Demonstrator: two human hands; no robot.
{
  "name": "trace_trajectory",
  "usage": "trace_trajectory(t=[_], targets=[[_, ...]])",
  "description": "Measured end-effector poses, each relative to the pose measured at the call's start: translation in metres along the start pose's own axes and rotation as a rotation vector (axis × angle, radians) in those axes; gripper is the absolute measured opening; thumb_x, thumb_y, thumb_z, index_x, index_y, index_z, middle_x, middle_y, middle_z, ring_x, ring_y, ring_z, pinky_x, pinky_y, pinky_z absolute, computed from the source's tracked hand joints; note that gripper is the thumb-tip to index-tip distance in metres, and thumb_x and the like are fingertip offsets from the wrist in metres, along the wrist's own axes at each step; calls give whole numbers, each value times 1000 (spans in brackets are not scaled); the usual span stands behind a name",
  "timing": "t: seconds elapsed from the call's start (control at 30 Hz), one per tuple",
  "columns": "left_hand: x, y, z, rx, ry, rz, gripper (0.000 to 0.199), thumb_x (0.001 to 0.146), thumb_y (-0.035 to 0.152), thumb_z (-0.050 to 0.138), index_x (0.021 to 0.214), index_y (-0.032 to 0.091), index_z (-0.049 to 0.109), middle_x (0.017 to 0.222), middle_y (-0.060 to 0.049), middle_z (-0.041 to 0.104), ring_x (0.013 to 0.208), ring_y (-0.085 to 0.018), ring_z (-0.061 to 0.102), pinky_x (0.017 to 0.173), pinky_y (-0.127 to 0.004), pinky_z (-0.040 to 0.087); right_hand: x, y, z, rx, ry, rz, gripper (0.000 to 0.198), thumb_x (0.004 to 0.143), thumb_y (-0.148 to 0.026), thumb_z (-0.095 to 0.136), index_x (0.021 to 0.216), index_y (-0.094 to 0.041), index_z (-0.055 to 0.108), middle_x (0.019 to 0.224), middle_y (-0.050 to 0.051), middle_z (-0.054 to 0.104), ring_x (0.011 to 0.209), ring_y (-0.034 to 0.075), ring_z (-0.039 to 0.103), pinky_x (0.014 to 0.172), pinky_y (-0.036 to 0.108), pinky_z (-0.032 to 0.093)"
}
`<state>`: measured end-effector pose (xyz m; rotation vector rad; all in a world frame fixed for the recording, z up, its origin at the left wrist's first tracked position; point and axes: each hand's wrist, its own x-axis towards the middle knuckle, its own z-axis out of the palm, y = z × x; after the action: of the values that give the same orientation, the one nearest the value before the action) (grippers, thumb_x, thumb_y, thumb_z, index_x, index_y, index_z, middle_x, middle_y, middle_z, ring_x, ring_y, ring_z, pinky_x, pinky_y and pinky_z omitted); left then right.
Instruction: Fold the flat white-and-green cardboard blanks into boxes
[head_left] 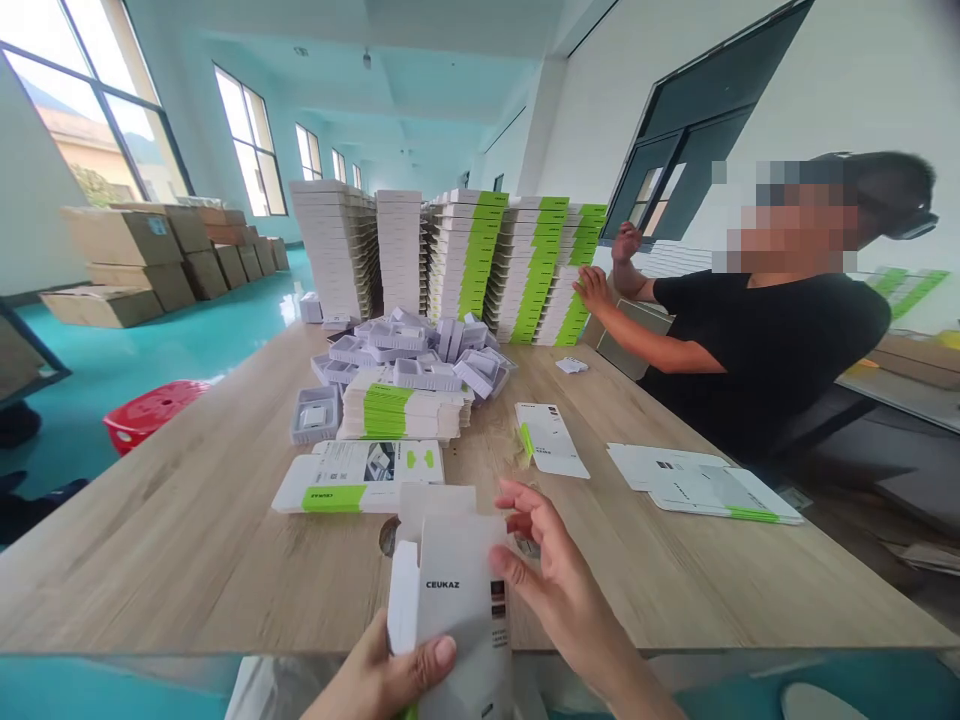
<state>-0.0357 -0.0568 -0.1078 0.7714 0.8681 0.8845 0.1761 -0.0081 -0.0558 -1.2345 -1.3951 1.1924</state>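
Observation:
My left hand (409,665) grips a white cardboard box (457,560) marked CEUKAZ, held over the table's front edge, its thumb lying across the front panel. Flaps at the top of the box stand open. By the box's upper right edge is my right hand (551,570), fingers apart and curved; whether its thumb touches the card I cannot tell. Just beyond lie flat white-and-green box blanks (375,475). Behind them is a pile of folded cartons (405,408), with white plastic trays (420,355) heaped at its back, several holding small parts.
Tall stacks of white-and-green boxes (480,260) line the table's far end. A co-worker (757,330) at the right reaches to one stack. More blanks (705,485) and a flattened carton (551,440) lie on the right. A red stool (154,410) and brown cartons (127,250) stand left.

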Motion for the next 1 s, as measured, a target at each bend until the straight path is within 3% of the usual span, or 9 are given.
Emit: trace_trajectory(t=[0.13,0.2,0.37,0.57,0.67,0.8,0.9,1.0], targets=[[5,14,21,-4,118,2,79,59,66,91,116,13,78,110,-14,82,110,-38,73,99,-45,56,-19,40,28,271,27,280,67,76,-78,70,112,-22,76,109,12,77,109,33,69,93,41,55],[9,15,25,84,181,31,76,60,71,87,106,11,81,100,-14,83,102,-36,75,92,-40,58,-25,49,37,299,31,324,67,73,-80,71,103,-20,78,99,12,79,103,35,72,89,42,56],[19,3,31,247,229,216,70,74,76,73,97,11,82,92,-13,83,98,-33,75,87,-36,58,-23,49,42,284,105,203,66,73,-80,71,101,-21,80,103,13,81,108,37,71,97,43,55],[23,1,34,219,205,208,73,79,74,70,114,11,79,106,-14,83,102,-34,75,93,-40,58,-19,43,38,129,180,153,63,75,-80,69,97,-22,80,105,13,81,108,35,71,102,42,52],[23,6,31,268,186,188,69,84,74,65,106,11,80,100,-14,83,101,-35,75,91,-41,59,-22,38,38,154,176,193,62,74,-80,71,98,-23,79,110,13,80,107,34,72,96,39,55],[22,12,33,272,227,252,59,81,64,75,110,12,76,105,-15,82,103,-34,75,87,-37,61,-23,29,35,224,156,221,65,75,-79,70,104,-22,77,110,12,80,105,33,73,96,40,57],[22,10,38,257,363,420,68,78,59,80,128,15,65,119,-15,79,112,-31,73,95,-35,58,-22,18,33,205,148,120,61,79,-76,69,106,-22,76,110,13,80,104,32,74,94,38,58],[24,4,39,261,454,612,91,84,60,76,156,25,33,134,-15,70,107,-25,75,93,-33,60,-20,8,33,189,192,-9,56,84,-69,70,117,-24,72,117,13,79,106,30,75,87,32,60]])
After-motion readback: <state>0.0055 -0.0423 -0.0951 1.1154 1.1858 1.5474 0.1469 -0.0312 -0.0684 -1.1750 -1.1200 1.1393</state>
